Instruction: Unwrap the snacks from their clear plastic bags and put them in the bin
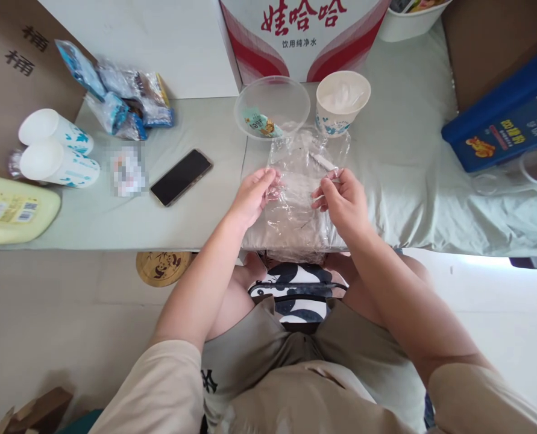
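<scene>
A clear plastic bag (298,223) lies spread at the table's front edge, its lower end hanging over. My left hand (254,196) pinches its left side between thumb and fingers. On the other side my right hand (343,199) is closed on the bag's right part. A thin white strip (322,161) shows just beyond my right fingers; what it is, I cannot tell. Behind the bag stand a clear round plastic bowl (290,99) with a small green packet (259,122) in it, and a paper cup (334,123) holding something whitish and translucent.
To the left lie a black phone (181,177), two paper cups (64,166) on their sides, a heap of blue snack wrappers (119,96) and a pale yellow bottle (19,208). A white-and-red carton (304,54) closes off the back. At right is a blue box (507,114).
</scene>
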Action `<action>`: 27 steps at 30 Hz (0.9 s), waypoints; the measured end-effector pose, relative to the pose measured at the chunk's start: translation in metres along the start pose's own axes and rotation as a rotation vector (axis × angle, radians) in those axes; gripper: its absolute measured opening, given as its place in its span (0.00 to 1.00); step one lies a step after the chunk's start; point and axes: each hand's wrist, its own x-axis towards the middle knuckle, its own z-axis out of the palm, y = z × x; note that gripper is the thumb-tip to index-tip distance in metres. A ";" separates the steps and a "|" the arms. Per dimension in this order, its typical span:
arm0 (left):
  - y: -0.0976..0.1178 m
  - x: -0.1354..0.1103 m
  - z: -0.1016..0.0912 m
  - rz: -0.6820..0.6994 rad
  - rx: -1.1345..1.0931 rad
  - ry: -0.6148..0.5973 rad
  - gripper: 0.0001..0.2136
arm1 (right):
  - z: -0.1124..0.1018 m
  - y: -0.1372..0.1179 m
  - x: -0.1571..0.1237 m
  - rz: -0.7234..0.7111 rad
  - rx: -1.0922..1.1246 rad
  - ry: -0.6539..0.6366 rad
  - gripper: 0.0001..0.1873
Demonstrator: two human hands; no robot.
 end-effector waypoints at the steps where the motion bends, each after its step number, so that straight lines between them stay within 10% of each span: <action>1: 0.000 -0.002 0.002 -0.049 -0.018 -0.082 0.18 | 0.000 0.000 0.000 -0.013 0.008 0.011 0.20; 4: 0.001 -0.007 0.005 -0.156 -0.013 -0.213 0.18 | -0.001 -0.001 0.001 -0.047 0.057 0.035 0.20; 14: 0.006 -0.009 0.001 -0.114 0.109 -0.058 0.10 | 0.000 -0.002 -0.002 0.241 0.191 -0.350 0.14; 27: 0.015 -0.017 -0.011 0.016 -0.342 -0.086 0.02 | 0.002 0.002 0.000 -0.114 0.375 -0.054 0.05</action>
